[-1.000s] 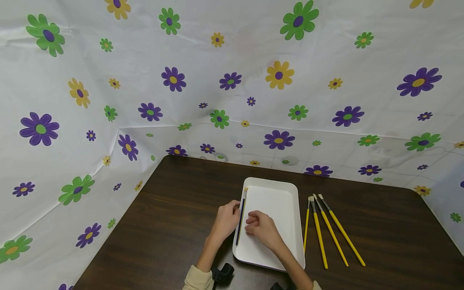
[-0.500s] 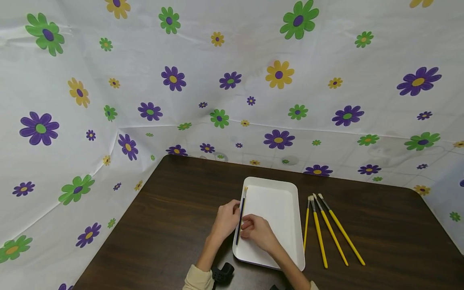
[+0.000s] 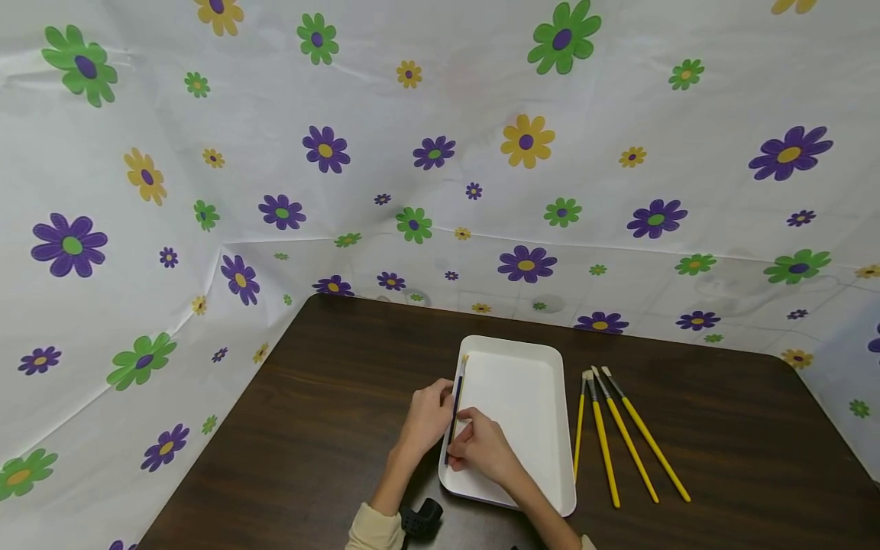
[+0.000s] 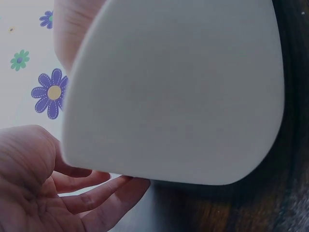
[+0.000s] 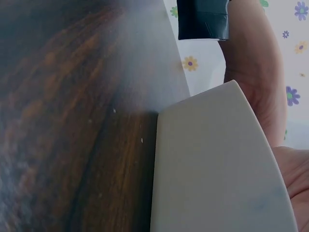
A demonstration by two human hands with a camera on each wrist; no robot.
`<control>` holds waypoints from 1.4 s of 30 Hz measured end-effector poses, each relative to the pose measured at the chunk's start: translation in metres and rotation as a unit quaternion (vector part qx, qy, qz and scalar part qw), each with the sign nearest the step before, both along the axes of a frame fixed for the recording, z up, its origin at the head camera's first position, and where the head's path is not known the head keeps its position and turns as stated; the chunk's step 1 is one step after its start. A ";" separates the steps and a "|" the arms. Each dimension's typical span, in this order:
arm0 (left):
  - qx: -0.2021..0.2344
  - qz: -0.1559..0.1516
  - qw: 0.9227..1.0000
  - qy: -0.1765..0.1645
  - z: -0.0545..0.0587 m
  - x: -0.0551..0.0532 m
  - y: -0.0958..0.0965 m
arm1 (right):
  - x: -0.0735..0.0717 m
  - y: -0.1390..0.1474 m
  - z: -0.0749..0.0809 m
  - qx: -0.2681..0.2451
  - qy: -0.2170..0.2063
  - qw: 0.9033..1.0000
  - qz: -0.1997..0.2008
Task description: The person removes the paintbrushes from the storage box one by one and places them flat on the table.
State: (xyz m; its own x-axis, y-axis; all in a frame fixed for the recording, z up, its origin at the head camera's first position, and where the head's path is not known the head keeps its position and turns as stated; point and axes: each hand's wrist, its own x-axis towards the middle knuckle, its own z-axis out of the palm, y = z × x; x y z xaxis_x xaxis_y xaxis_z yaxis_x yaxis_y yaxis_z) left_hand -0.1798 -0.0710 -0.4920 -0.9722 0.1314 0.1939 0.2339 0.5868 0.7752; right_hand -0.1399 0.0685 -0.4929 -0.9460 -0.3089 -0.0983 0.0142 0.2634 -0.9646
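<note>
A white tray (image 3: 522, 405) lies on the dark table. A paintbrush (image 3: 459, 389) with a dark handle and pale tip lies along its left inner side, a thin yellow line beside it. My left hand (image 3: 428, 412) grips the tray's left rim from outside. In the left wrist view, the fingers of the left hand (image 4: 29, 179) curl against the tray's edge. Reaching over the tray, my right hand (image 3: 484, 447) pinches the brush handle near its lower end. The right wrist view shows the tray's outer wall (image 5: 212, 164), which hides the fingertips of the right hand (image 5: 295, 174).
Several yellow-handled paintbrushes (image 3: 638, 428) lie fanned out on the table right of the tray, pale bristles away from me. A flowered white cloth (image 3: 385, 176) hangs behind and to the left of the table (image 3: 330, 397). A black wrist device (image 3: 422, 518) sits on my left arm.
My right hand has moved left and slightly down onto the dark-handled paintbrush, its fingers closing at the handle. My left hand has stayed at the tray's rim.
</note>
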 end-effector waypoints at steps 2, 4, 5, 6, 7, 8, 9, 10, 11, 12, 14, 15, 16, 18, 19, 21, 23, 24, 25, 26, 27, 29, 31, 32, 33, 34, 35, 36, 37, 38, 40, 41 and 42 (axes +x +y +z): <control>-0.001 0.000 1.000 -0.001 0.000 0.000 0.000 | 0.000 -0.001 -0.001 -0.003 0.000 1.000 0.004; -0.001 0.000 1.000 -0.001 0.001 0.000 -0.001 | 0.001 -0.002 -0.001 -0.006 0.001 1.000 0.005; 0.000 -0.001 1.000 -0.003 0.001 0.000 -0.001 | 0.001 -0.002 -0.001 -0.007 0.001 1.000 0.005; 0.001 -0.002 1.000 -0.005 0.001 0.000 -0.001 | 0.001 -0.002 -0.001 -0.007 0.001 1.000 0.004; 0.001 -0.002 1.000 -0.006 0.001 0.000 -0.001 | 0.001 -0.002 -0.001 -0.007 0.002 1.000 0.003; 0.001 -0.002 1.000 -0.007 0.002 0.000 -0.001 | 0.002 -0.002 0.000 -0.006 0.002 1.000 0.001; 0.001 -0.002 1.000 -0.008 0.002 0.000 0.000 | 0.002 -0.002 0.000 -0.005 0.002 1.000 0.001; 0.001 -0.002 1.000 -0.009 0.002 0.000 0.000 | 0.002 -0.002 0.000 -0.003 0.000 1.000 0.001; 0.001 -0.002 1.000 -0.009 0.002 0.000 0.000 | 0.002 -0.002 0.000 -0.002 -0.001 1.000 0.001; -0.001 -0.001 1.000 -0.007 0.002 0.000 0.000 | 0.002 -0.002 0.001 -0.001 -0.002 1.000 0.001; -0.003 0.000 1.000 -0.005 0.002 0.000 0.000 | 0.001 -0.002 0.001 0.001 -0.003 1.000 0.004; -0.004 0.000 1.000 -0.004 0.002 0.000 0.000 | 0.001 -0.002 0.001 0.004 -0.002 1.000 0.005; -0.005 0.000 1.000 -0.003 0.002 0.000 0.000 | 0.001 -0.002 0.001 0.006 -0.001 1.000 0.006; -0.007 0.002 1.000 0.001 0.001 0.000 0.000 | 0.001 -0.002 0.001 0.009 -0.001 1.000 0.007; -0.006 0.002 1.000 0.002 0.001 0.000 0.000 | 0.001 -0.002 0.001 0.012 0.001 1.000 0.007; -0.005 0.002 1.000 0.006 0.000 0.000 0.000 | 0.001 -0.002 0.001 0.018 0.004 1.000 0.006; 0.000 0.002 1.000 0.007 0.000 0.000 0.000 | 0.001 -0.002 0.002 0.026 0.005 1.000 0.004; 0.002 0.001 1.000 0.008 0.000 0.000 0.000 | 0.001 -0.002 0.002 0.030 0.005 1.000 0.002; 0.004 0.001 1.000 0.007 0.000 0.000 0.000 | 0.001 -0.002 0.003 0.035 0.005 0.999 0.001; 0.003 0.002 1.000 0.007 0.001 0.000 0.000 | 0.001 -0.002 0.004 0.041 0.005 0.999 -0.001; 0.003 0.002 1.000 0.003 0.001 0.000 0.000 | 0.000 -0.002 0.004 0.049 0.004 0.999 -0.002; 0.002 0.002 1.000 -0.005 0.001 0.000 0.000 | 0.000 -0.001 0.005 0.061 0.000 0.998 -0.007; 0.001 0.002 1.000 -0.014 0.001 0.000 0.001 | -0.002 0.001 0.007 0.075 0.000 0.997 -0.016; 0.001 0.001 1.000 -0.018 0.001 0.000 0.001 | -0.003 0.003 0.008 0.081 0.001 0.996 -0.022; 0.004 0.001 1.000 -0.023 0.001 0.000 0.001 | -0.004 0.004 0.009 0.085 0.001 0.996 -0.028; 0.005 0.001 1.000 -0.024 0.001 0.000 0.001 | -0.005 0.006 0.010 0.087 0.002 0.996 -0.035; 0.006 0.001 1.000 -0.024 0.001 0.000 0.001 | -0.006 0.007 0.011 0.088 0.004 0.995 -0.042; 0.007 0.001 1.000 -0.025 0.002 0.000 0.001 | -0.006 0.009 0.013 0.088 0.005 0.995 -0.050; 0.007 0.001 1.000 -0.025 0.002 0.000 0.001 | -0.007 0.011 0.014 0.086 0.006 0.995 -0.059; 0.006 0.002 1.000 -0.026 0.002 0.000 0.001 | -0.008 0.013 0.015 0.084 0.007 0.994 -0.068; 0.002 0.005 1.000 -0.028 0.002 0.000 0.001 | -0.009 0.016 0.017 0.079 0.009 0.993 -0.087; 0.001 0.006 1.000 -0.031 0.002 0.000 0.001 | -0.010 0.017 0.018 0.077 0.009 0.992 -0.096; 0.001 0.007 0.999 -0.035 0.002 0.000 0.001 | -0.011 0.019 0.019 0.074 0.010 0.992 -0.105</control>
